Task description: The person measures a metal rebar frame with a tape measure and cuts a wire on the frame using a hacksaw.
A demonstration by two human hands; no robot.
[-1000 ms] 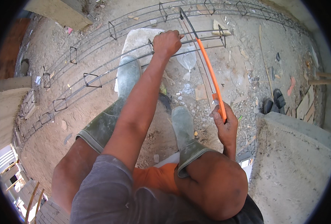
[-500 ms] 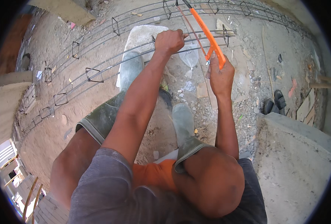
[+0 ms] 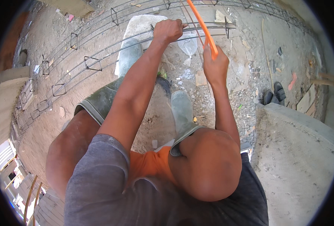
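My left hand (image 3: pixel 168 31) is closed around a bar of the near rebar cage (image 3: pixel 227 28), close to the cage's right end. In my right hand (image 3: pixel 216 67) is the handle of an orange hacksaw (image 3: pixel 204 27), which points away from me. Its thin blade runs along the left side of the frame and crosses the cage's bars just right of my left hand. Whether the teeth touch a bar I cannot tell. The saw's far end is cut off by the picture's upper edge. My left boot (image 3: pixel 130 56) is beside the cage, on a pale slab (image 3: pixel 138 25).
A second rebar cage (image 3: pixel 73 41) lies beyond the first. My right boot (image 3: pixel 182 109) stands on rubble near a knotted clear plastic bag (image 3: pixel 188 46). At the right are black sandals (image 3: pixel 279 92) and a concrete block (image 3: pixel 297 150). Wood pieces (image 3: pixel 306 100) lie behind them.
My right hand and the hacksaw have shifted a little to the left, and the saw's frame now looks more edge-on. My left hand keeps its grip on the bar. The whole view has shifted slightly.
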